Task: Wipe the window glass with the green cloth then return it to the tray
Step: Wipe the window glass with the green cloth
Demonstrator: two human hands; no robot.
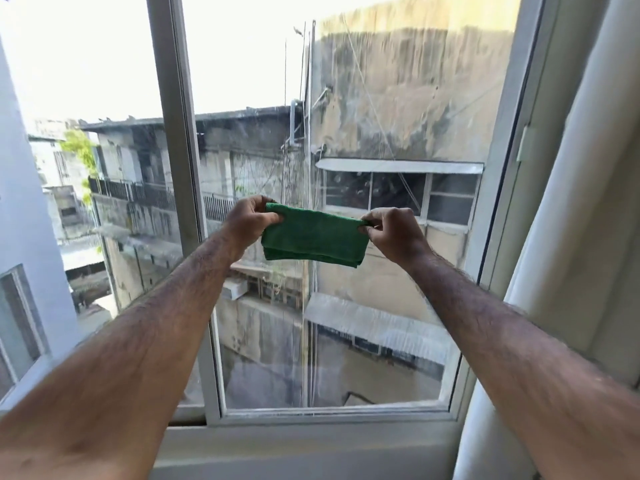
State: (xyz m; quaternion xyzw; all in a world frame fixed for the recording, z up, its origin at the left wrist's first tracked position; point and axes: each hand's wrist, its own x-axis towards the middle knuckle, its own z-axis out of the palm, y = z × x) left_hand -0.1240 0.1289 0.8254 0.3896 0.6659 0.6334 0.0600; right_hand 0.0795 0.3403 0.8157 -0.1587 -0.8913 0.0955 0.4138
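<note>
Green cloth (313,237), folded, hangs before the glass (381,271), left hand (247,221) and right hand (391,232) pinching its top corners — best pressed flat, wiped in overlapping strokes.

Single head view, close, facing window glass (346,306), angled slightly down.
</note>
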